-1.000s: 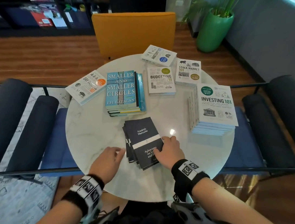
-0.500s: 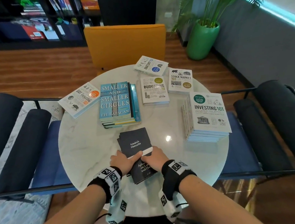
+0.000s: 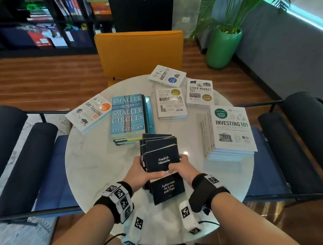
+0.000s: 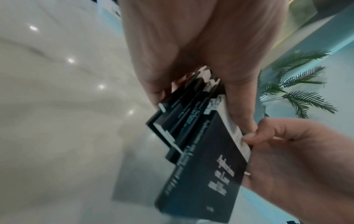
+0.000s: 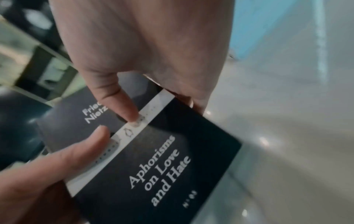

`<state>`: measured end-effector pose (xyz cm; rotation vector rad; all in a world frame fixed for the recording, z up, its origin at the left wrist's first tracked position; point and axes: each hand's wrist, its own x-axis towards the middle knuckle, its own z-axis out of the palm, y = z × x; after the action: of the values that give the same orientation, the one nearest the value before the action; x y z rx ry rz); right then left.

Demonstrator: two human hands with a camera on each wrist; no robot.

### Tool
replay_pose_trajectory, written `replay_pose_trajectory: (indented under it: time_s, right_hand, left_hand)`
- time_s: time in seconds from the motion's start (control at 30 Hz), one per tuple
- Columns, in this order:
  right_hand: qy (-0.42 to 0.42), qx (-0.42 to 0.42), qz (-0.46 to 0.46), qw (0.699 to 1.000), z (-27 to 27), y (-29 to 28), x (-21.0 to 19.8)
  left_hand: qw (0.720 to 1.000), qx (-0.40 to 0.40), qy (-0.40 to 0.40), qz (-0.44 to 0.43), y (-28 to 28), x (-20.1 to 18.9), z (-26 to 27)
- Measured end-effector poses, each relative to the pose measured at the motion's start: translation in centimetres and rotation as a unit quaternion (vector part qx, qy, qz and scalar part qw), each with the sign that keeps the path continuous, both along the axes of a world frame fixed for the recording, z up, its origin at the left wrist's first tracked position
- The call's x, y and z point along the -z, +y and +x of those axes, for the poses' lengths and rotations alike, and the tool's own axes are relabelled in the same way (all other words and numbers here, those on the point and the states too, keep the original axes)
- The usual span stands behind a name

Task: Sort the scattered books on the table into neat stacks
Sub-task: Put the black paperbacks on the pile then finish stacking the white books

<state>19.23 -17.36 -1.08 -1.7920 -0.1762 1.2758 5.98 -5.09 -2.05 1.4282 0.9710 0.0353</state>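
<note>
- A round table with a glossy, pale, marble-veined top carried the books, and ceiling lights showed as bright spots on its surface.
- A bundle of thin black paperbacks was held above the near middle of the table, fanned unevenly so that several matte dark covers and white page edges showed.
- The front cover read "Friedrich Nietzsche" and "Aphorisms on Love and Hate", split by a narrow white band.
- The left hand gripped the bundle's left edge, thumb laid across the front cover and fingers curled behind.
- The right hand gripped the right edge, its thumb pressed on the white band close to the left thumb.
- A small pile topped by a blue paperback lay flat just beyond the bundle, its lower books jutting out at the edges.
- A tall, square-edged stack of white books stood on the right side of the table.
- Four single white books lay scattered flat: one at the left rim and three toward the far side.
- An orange upholstered chair stood behind the table.
</note>
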Motion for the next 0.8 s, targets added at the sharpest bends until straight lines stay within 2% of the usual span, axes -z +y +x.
replay_pose_trajectory:
  time_s: [0.1,0.23,0.33,0.43,0.5,0.57,0.7,0.8]
  right_hand:
    - [-0.079,-0.023,0.063,0.995,0.5,1.1,-1.1]
    - [-0.151,-0.030,0.118,0.981,-0.3,1.9,-1.6]
    - [-0.149,-0.015,0.137,0.979,-0.8,1.8,-1.2]
    - [-0.147,0.025,0.181,0.972,-1.3,1.8,-1.9]
    - [-0.209,0.005,0.201,0.957,-1.6,1.8,-2.7]
    - [-0.270,-0.057,0.175,0.945,-2.0,1.7,-3.3]
    - [-0.307,-0.109,0.134,0.936,-2.4,1.2,-3.2]
    - [-0.234,-0.070,0.166,0.955,-1.9,0.8,-2.6]
  left_hand:
    - [0.996,0.009,-0.079,0.028,1.1,-1.4,0.6]
    - [0.990,0.001,-0.117,0.085,2.3,-2.6,1.4]
    - [0.980,0.000,-0.138,0.143,2.1,-3.1,1.2]
    - [0.947,0.091,-0.089,0.294,1.6,-3.4,1.1]
    - [0.925,0.131,-0.044,0.355,1.0,-3.4,1.1]
    - [0.921,0.131,-0.028,0.366,0.5,-3.1,1.0]
    - [0.922,0.136,-0.033,0.361,0.2,-2.5,0.7]
    - [0.935,0.112,-0.066,0.331,0.4,-2.3,0.5]
